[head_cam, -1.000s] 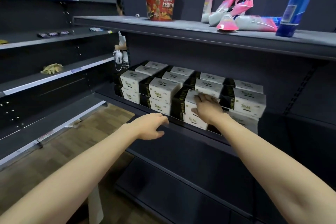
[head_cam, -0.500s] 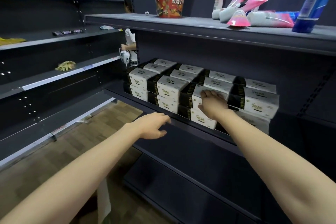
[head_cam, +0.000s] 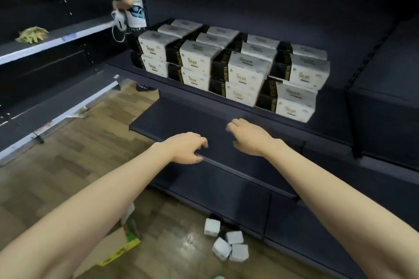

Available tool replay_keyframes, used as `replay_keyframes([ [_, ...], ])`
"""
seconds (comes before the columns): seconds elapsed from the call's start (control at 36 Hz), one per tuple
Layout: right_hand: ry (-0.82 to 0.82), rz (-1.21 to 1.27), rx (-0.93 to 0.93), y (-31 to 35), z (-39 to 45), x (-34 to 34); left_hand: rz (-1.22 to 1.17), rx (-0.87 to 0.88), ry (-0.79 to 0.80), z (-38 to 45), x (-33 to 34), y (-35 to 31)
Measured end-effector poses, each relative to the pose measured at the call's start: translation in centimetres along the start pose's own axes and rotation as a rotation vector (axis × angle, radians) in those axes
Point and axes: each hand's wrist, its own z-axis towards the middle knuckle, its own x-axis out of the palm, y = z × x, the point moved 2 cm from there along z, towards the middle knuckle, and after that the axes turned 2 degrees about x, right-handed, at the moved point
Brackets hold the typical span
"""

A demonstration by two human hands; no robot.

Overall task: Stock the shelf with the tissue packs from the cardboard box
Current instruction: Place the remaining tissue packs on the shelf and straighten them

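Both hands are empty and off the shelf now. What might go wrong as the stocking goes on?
1. The rightmost tissue stack juts past the shelf edge; a bump may topple it.
2. Loose packs on the floor beside the cardboard box could be stepped on.
3. Left hand and right hand hang close together and may collide when reaching.

The left hand and right hand are bare, as are both forearms; no sleeve, glove, or, as far as the blur allows, ring shows.
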Motion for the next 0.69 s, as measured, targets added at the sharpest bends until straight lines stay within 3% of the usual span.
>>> replay_keyframes([
  [0.36,0.335,0.262,0.136,2.2,-7.8,20.9,-0.131,-0.003,0.326,2.0,18.4,-1.5],
  [0.53,0.515,0.343,0.219,2.8,-10.2,33.3,-0.243,-0.147,0.407,3.1,30.6,-1.9],
  [0.69,0.641,0.335,0.186,2.9,-9.2,45.8,-0.38,-0.323,0.449,4.7,42.8,-0.1],
])
